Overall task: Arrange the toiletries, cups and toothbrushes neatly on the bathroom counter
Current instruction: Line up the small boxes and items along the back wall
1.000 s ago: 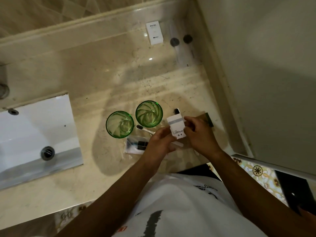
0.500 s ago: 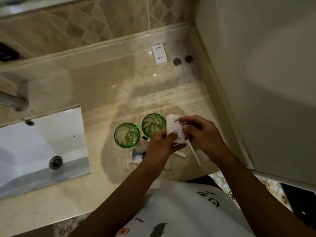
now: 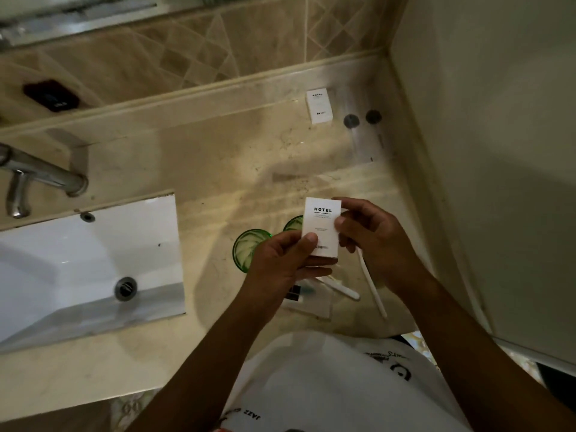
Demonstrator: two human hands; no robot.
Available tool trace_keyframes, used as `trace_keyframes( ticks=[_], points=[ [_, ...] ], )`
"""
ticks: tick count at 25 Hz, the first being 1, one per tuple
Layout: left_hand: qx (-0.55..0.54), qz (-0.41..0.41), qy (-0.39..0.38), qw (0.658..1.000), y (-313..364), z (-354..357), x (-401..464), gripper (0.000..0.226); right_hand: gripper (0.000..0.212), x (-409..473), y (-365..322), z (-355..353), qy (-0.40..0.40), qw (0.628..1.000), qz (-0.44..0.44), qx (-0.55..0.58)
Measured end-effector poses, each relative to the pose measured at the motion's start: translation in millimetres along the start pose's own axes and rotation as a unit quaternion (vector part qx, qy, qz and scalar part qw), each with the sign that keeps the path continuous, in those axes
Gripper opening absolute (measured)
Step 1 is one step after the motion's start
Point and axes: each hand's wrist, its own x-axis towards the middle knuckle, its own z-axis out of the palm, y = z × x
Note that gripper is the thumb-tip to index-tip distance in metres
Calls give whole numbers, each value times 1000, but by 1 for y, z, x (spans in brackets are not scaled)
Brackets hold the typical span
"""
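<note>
Both hands, left (image 3: 280,263) and right (image 3: 371,241), grip a box (image 3: 321,226) above the surface (image 3: 218,157); another box (image 3: 319,106) sits at the back, while cups (image 3: 246,249) and toothbrushes (image 3: 372,283) seemingly await arranging.

A box (image 3: 321,226) sits between the left hand (image 3: 280,263) and right hand (image 3: 374,238), above the counter (image 3: 218,157). Two cups (image 3: 246,251) stand just left of it. Two toothbrushes (image 3: 372,285) lie near, to the right. A second box (image 3: 319,105) lies far, by the wall. The sink (image 3: 78,260) lies left.
</note>
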Motion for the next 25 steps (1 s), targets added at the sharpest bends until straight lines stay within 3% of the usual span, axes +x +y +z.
trace_keyframes(
  ticks=[4, 7, 11, 17, 25],
  points=[
    [41, 33, 90, 995, 3, -13, 13, 26, 27, 21, 1, 14, 13, 1000, 25, -3],
    [56, 43, 102, 992, 16, -27, 30, 21, 30, 43, -2, 25, 18, 999, 33, 1],
    [11, 64, 157, 985, 40, -33, 67, 20, 11, 76, -7, 40, 46, 995, -5, -93],
    [-12, 54, 197, 979, 65, -31, 161, 23, 43, 147, -14, 44, 20, 979, -33, -201],
    [187, 67, 186, 962, 66, -31, 249, 29, 41, 233, -1, 30, 64, 969, 0, -241]
  ],
)
